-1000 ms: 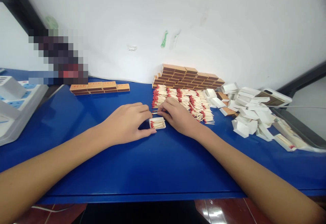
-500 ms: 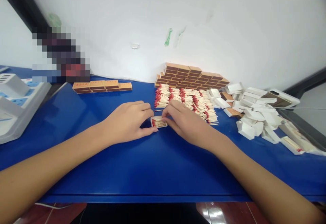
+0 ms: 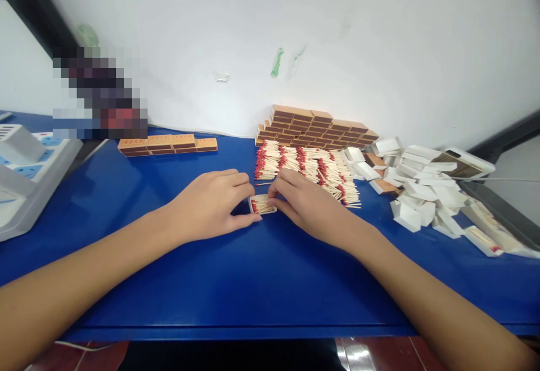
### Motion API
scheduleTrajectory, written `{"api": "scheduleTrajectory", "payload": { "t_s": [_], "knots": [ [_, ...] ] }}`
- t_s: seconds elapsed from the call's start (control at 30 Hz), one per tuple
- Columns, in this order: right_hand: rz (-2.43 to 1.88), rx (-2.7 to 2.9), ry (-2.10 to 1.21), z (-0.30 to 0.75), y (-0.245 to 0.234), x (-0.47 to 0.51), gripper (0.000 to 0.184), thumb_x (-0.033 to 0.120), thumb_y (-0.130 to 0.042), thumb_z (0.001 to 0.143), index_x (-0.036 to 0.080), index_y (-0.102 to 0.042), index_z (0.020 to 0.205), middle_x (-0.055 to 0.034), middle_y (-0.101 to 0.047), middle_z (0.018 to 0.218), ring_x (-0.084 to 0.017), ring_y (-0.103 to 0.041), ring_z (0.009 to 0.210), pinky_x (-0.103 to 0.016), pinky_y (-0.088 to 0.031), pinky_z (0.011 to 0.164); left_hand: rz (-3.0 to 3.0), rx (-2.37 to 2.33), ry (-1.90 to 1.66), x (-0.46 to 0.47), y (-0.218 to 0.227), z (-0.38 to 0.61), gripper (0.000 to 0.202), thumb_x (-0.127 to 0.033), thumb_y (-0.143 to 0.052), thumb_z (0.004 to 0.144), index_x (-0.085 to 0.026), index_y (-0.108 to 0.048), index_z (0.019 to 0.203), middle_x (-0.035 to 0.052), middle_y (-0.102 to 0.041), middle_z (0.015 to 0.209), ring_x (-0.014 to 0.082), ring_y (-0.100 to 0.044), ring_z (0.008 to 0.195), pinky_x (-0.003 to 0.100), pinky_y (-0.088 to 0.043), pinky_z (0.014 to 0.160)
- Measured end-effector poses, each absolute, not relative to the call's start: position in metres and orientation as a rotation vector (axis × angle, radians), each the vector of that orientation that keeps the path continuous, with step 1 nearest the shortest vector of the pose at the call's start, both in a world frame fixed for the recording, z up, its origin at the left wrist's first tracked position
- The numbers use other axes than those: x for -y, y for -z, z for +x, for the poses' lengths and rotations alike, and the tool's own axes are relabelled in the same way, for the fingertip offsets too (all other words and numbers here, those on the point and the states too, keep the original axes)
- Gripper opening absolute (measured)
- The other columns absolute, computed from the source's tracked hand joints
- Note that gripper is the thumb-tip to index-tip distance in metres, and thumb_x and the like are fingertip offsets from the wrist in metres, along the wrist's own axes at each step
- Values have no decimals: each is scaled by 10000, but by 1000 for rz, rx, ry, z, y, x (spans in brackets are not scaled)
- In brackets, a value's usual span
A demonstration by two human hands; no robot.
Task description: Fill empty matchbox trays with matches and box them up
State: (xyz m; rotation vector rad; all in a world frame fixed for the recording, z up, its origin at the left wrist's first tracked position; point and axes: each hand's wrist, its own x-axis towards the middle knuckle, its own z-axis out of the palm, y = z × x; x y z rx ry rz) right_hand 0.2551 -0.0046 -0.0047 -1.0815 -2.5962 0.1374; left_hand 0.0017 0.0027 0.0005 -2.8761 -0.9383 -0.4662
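A small white matchbox tray (image 3: 262, 204) lies on the blue table, filled with red-headed matches (image 3: 264, 207). My left hand (image 3: 215, 202) grips the tray's left end, forefinger at its far side and thumb at the near side. At the other end, the fingertips of my right hand (image 3: 301, 199) are pinched together over the tray's right edge and the match ends; what they pinch is hidden. Just beyond my right hand spreads a large pile of loose matches (image 3: 310, 163), partly covered by that hand. One single match (image 3: 264, 184) lies between tray and pile.
Stacked closed matchboxes (image 3: 312, 126) stand against the wall, with a shorter row (image 3: 169, 144) at left. Many white trays (image 3: 422, 185) are heaped at right, beside a phone (image 3: 464, 163) and a match-filled tray (image 3: 483, 241). A white power strip (image 3: 37, 191) sits far left.
My right fingertips have shifted very slightly at the tray's right end. The left hand keeps its grip and the tray stays in place.
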Motion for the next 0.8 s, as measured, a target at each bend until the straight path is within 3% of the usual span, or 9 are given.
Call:
{"api": "scheduleTrajectory", "payload": {
  "t_s": [0.27,0.47,0.63,0.8],
  "knots": [
    [-1057,2518,-244,253,7,5,94,151,-576,1056,216,-628,1014,-86,-630,1053,-227,-617,924,-365,-505,789,-2889,892,495,-3,1,1,330,-491,-667,1036,-170,-733,997,43,-712,941,210,-667,872,338,-480,737],
    [-1086,2241,-421,261,17,-12,62,228,-684,1016,232,-690,954,-21,-614,873,-181,-575,761,-330,-490,698,-2936,872,482,-4,1,1,318,-477,-701,1019,-164,-747,1049,47,-713,963,216,-678,880,341,-484,742],
    [-1100,2303,-296,265,29,-27,130,217,-671,1028,233,-747,1133,-50,-608,958,-206,-605,851,-365,-503,784,-2941,866,477,-5,2,0,309,-468,-712,1013,-164,-755,1051,47,-710,955,226,-683,894,345,-487,765],
    [-1138,2308,-300,260,30,-27,119,219,-651,1041,224,-739,1122,-55,-619,968,-211,-603,867,-367,-497,796,-2935,856,466,-4,0,1,318,-471,-719,1008,-161,-754,1071,53,-719,979,227,-685,906,345,-496,785]
  ]
}}
